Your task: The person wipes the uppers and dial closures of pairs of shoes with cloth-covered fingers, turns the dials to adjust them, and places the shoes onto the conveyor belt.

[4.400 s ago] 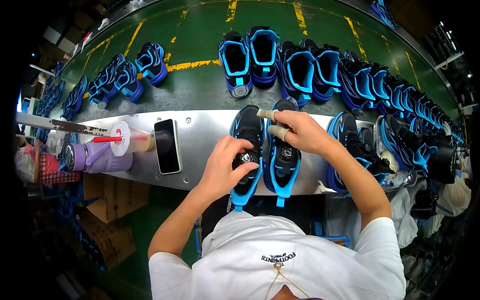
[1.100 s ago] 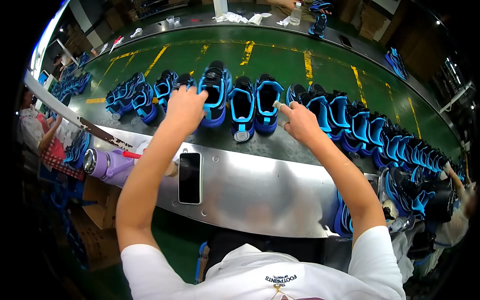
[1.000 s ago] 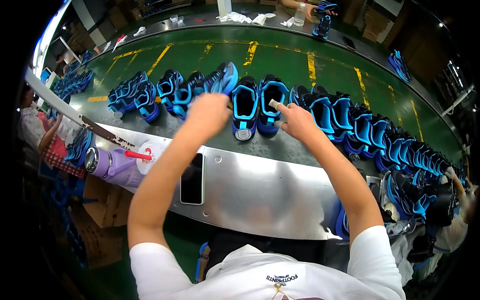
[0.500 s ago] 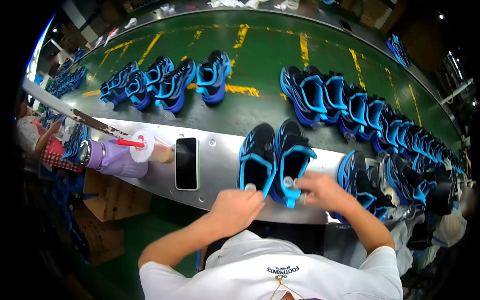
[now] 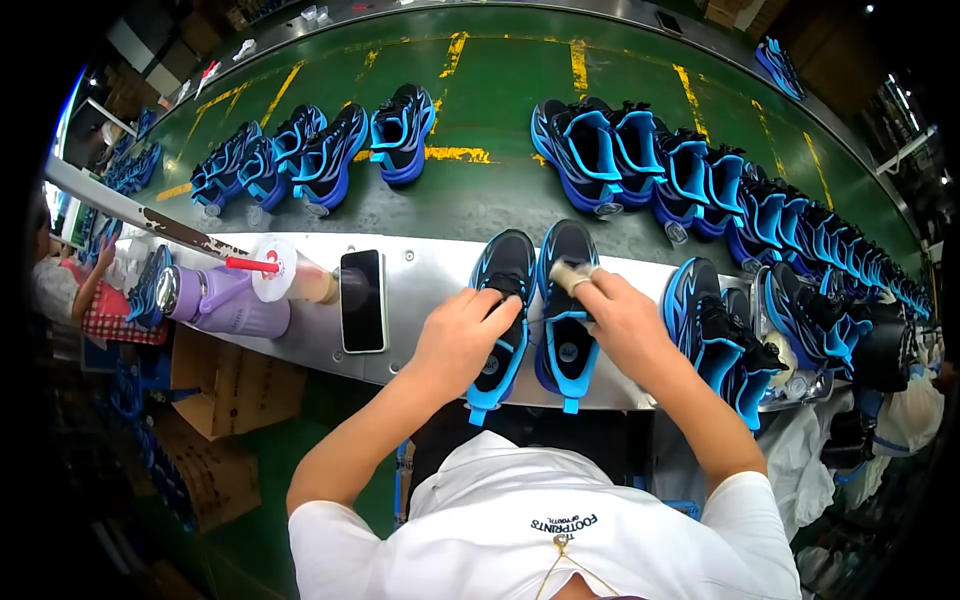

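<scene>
Two black-and-blue sneakers stand side by side on the metal ledge in front of me, toes pointing away. My left hand (image 5: 458,338) is closed at the tongue and laces of the left sneaker (image 5: 487,377), its fingertips partly hidden. My right hand (image 5: 622,312) has its fingers bent onto the tongue area of the right sneaker (image 5: 568,368). A pale tan covering (image 5: 572,278) shows around its fingertips. A thin dark lace seems to run between the two shoes. Round stickers are visible on both insoles.
A phone (image 5: 363,300), a lidded drink cup with red straw (image 5: 280,270) and a purple bottle (image 5: 235,303) stand on the left. Sneakers (image 5: 700,165) line the green conveyor (image 5: 480,90). More shoes (image 5: 705,335) sit at right. A metal bar (image 5: 130,205) crosses the left; a co-worker (image 5: 75,290) is beyond.
Both hands have moved forward from the heel collars to the tongues of the two sneakers. The sneakers now lie flatter, with more of their insoles showing.
</scene>
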`<state>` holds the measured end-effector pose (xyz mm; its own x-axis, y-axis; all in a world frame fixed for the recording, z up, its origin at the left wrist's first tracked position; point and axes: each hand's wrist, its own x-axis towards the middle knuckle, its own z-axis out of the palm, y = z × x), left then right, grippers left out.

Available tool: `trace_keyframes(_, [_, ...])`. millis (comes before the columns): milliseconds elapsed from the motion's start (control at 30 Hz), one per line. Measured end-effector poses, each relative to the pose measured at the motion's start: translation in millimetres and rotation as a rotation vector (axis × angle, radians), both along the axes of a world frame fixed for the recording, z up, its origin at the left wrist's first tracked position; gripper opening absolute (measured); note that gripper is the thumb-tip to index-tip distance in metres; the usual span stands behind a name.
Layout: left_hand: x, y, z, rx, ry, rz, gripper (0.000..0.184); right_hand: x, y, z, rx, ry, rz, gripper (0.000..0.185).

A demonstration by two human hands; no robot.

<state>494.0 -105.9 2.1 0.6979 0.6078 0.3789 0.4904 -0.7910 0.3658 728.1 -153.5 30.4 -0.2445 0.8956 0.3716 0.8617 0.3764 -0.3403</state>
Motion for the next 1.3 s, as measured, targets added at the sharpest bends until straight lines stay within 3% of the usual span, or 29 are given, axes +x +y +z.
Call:
trace_keyframes(67, [7.2, -7.2, -10.0, -0.071, 0.005, 0.081, 0.044, 7.0, 0.4, -17.5, -0.161, -0.013, 0.027, 0.048])
trace_keyframes(233, [21.6, -20.4, -21.4, -0.097, -0.156, 0.261, 0.045, 8.7, 2.4, -31.3, -0.253, 0.215, -0.129, 0.049])
trace_keyframes(300, [24.8, -23.9, -19.4, -0.135, -0.142, 0.316, 0.048, -5.1, -9.3, -20.7, -0.238, 0.157, -0.152, 0.051])
trace_keyframes(500, [17.6, -17.6, -0.4, 0.068, -0.166, 0.108, 0.046, 2.0, -36.0, -28.6, -0.102, 0.147, -0.071, 0.056])
trace_keyframes(600, [14.9, -15.0, -18.7, 0.040, -0.190, -0.001, 0.044, -0.4, -33.7, -32.8, -0.093, 0.050, -0.039, 0.051])
trace_keyframes(767, [9.7, -28.7, -31.4, 0.035, -0.189, 0.063, 0.046, -3.3, -41.3, -29.7, -0.046, -0.065, 0.003, 0.049])
trace_keyframes(933, [-3.4, -33.1, -11.8, -0.171, -0.172, -0.019, 0.044, 2.6, -52.2, -25.1, -0.105, -0.110, 0.122, 0.048])
trace_keyframes(967, [-9.4, -27.1, -7.4, -0.218, -0.166, -0.063, 0.042, 7.1, -49.1, -26.0, -0.178, 0.037, 0.179, 0.042])
trace_keyframes(1067, [-7.8, 7.2, 16.0, -0.895, -0.130, -0.019, 0.027, 11.0, -39.6, -10.3, -0.292, 0.106, 0.280, 0.034])
trace_keyframes(1100, [0.0, 13.4, 4.6, -0.732, -0.158, -0.055, 0.018, 12.7, -39.0, -4.9, -0.372, 0.153, 0.257, 0.029])
trace_keyframes(1200, [16.8, 8.4, 15.8, -0.511, -0.038, -0.067, 0.017, 30.0, -25.8, 24.5, -0.704, 0.361, 0.190, 0.034])
trace_keyframes(1233, [19.3, 9.0, 7.9, -0.471, -0.076, -0.078, 0.022, 30.0, -25.6, 22.5, -0.624, 0.446, 0.144, 0.026])
trace_keyframes(1300, [19.9, 5.6, 11.4, -0.534, -0.080, -0.045, 0.021, 32.6, -22.3, 14.4, -0.505, 0.273, 0.158, 0.020])
